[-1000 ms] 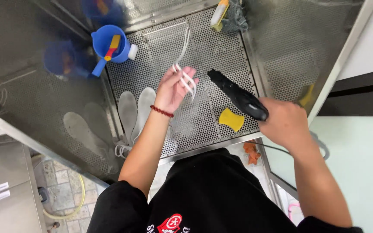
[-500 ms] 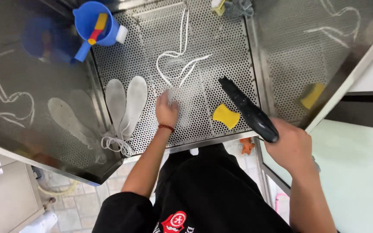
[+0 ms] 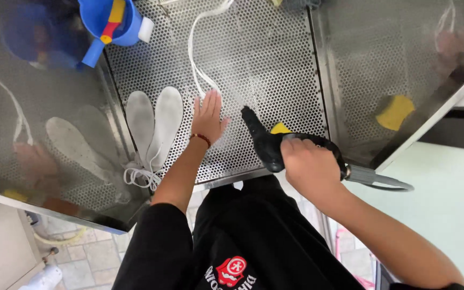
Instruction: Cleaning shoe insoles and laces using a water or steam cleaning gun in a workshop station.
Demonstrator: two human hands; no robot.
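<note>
**Limp lace under your left palm, spray gun in your right**

The white shoelace (image 3: 195, 59) lies on the perforated steel tray (image 3: 275, 59), running from the far edge down toward the middle. Your left hand (image 3: 208, 115) is spread flat, fingers wide, pressing on its near end. It looks light, soft and floppy, probably wet and slick; pinch it near an end rather than mid-length. Your right hand (image 3: 307, 166) is closed around the black spray gun (image 3: 267, 142), nozzle aimed at the lace, its hose (image 3: 377, 180) trailing past the tray's near right corner. A yellow sponge (image 3: 280, 128) sits just behind the gun. Two white insoles (image 3: 154, 126) lie along the left edge, a second bundle of laces (image 3: 138, 174) at the near left corner, a blue scoop (image 3: 111, 24) at the far left corner. The middle and right of the tray offer open room.
</note>
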